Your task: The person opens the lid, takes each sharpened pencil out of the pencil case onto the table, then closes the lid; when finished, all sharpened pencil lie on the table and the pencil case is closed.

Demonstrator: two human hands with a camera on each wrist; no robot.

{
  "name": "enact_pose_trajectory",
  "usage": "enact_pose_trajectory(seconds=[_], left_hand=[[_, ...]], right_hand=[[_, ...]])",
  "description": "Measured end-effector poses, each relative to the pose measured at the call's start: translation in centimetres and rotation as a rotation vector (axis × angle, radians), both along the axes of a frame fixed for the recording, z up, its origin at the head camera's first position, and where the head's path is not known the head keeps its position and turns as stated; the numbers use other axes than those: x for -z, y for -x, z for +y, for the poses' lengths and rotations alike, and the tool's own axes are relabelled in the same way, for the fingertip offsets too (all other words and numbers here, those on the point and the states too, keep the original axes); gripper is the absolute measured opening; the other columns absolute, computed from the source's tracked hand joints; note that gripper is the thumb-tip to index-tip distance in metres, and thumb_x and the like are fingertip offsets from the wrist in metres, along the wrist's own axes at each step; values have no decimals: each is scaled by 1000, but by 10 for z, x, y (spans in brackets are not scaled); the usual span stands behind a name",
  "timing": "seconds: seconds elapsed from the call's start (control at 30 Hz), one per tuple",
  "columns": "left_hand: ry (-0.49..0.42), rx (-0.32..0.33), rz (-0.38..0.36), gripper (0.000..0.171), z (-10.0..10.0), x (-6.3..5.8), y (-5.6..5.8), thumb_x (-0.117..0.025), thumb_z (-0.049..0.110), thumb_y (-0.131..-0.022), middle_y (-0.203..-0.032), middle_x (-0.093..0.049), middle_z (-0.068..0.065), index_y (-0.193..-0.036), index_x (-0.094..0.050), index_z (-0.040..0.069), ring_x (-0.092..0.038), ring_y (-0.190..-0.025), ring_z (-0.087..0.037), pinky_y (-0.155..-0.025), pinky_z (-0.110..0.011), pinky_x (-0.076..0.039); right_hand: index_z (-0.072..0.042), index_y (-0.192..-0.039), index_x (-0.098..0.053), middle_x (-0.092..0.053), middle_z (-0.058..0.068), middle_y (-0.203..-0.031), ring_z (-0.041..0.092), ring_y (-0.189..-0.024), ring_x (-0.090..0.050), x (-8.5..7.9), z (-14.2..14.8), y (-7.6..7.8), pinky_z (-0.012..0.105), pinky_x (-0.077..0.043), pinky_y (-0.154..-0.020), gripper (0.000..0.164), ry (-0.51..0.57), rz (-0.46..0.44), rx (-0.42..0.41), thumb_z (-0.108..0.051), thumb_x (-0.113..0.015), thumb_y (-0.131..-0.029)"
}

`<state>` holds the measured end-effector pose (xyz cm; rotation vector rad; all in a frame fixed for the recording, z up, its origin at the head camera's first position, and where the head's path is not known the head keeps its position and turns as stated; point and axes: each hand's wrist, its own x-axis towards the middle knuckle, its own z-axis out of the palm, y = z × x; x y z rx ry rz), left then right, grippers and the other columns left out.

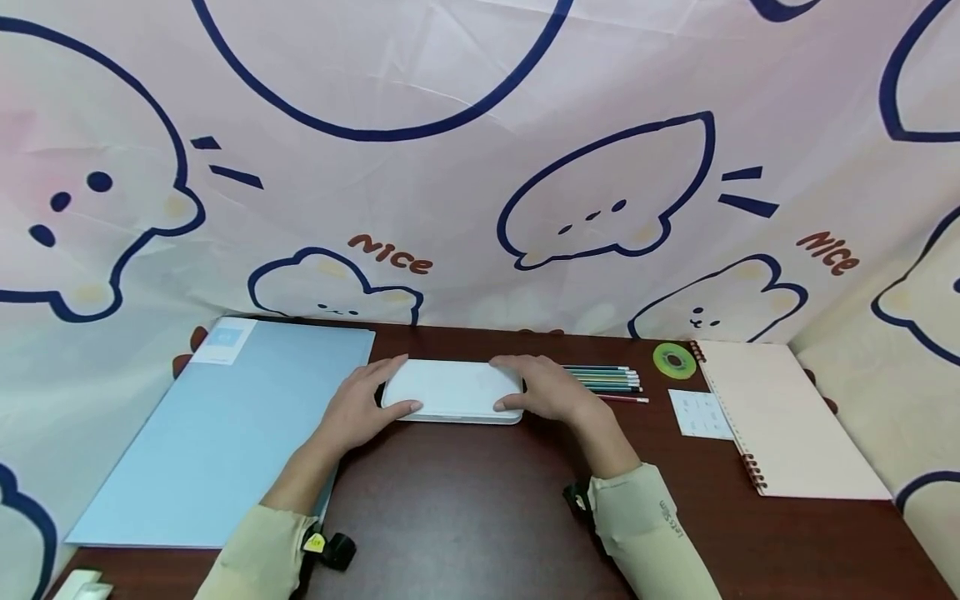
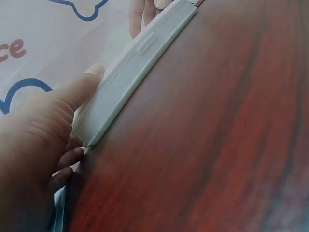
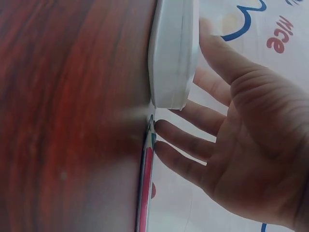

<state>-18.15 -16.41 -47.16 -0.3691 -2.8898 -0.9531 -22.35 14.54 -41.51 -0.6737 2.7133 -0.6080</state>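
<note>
A white, flat pencil case (image 1: 453, 390) with its lid closed lies lengthwise on the dark wooden table, a hand at each end. My left hand (image 1: 365, 400) grips the left end, thumb on the lid's edge and the other fingers around the end and back. In the left wrist view the thumb of that hand (image 2: 43, 125) lies along the case's top edge. My right hand (image 1: 551, 387) holds the right end, its thumb over the lid. Seen from the right wrist, the lower fingers (image 3: 186, 140) reach past the case beside the tips of several pencils (image 3: 146, 188).
A large light-blue sheet or folder (image 1: 232, 433) covers the table's left side. To the right are several pencils (image 1: 611, 379), a green tape roll (image 1: 674, 361), a small white card (image 1: 699, 414) and a spiral notebook (image 1: 802, 417). A printed cloth (image 1: 465, 192) hangs behind.
</note>
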Motion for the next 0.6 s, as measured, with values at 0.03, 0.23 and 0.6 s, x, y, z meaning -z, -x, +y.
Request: enact_pose_trajectory(seconds=[0.03,0.23,0.6], left_hand=[[3,-1,0,84,1,0,0,-76,53,-86,-153,-51,-17,-155,-44,17,-48,-137,-42,-109,-65,-39],[10,15,11,85,5,2,2,-76,55,-86,-152,-52,-15,-155,-44,17,-51,-134,-42,-108,-63,-41],[-48,-86,144,65,-15,-10,1,-64,38,-100,-153,-48,-24,-152,-46,4,-40,-143,-46,-117,-68,-25]], right_hand=[[-23,-147,-55,-60,2,-144,23,-130,-56,0,1,0,46,-45,-110,67,0,3,-3,-40,-80,-87],[-20,-148,-54,-58,4,-146,25,-136,-53,-2,18,1,48,-43,-113,62,14,34,-17,-42,-73,-93],[-24,-163,-24,-13,19,-170,50,-155,-3,1,89,6,74,-9,-118,75,-43,221,274,-59,-48,-101]])
